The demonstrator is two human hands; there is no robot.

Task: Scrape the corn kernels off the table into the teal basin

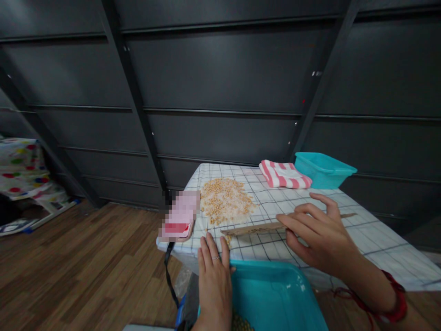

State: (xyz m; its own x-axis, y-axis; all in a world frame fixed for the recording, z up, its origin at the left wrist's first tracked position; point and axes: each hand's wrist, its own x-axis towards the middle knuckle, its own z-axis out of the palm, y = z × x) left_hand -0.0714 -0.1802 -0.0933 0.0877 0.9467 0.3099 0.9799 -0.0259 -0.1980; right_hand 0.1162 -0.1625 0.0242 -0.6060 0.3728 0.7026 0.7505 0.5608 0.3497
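Near soybeans (222, 200) on the counter (368, 239), the right hand (320, 239) pinches a cardboard strip (255, 229). The left hand's (215, 280) fingers stretch out by a turquoise tub (275, 294).

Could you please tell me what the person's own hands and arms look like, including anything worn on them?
Both hands are ungloved. The left hand wears a slim, pale ring on one of its fingers. The right hand has a red wristband with loose cords at the wrist; no sleeve shows there.
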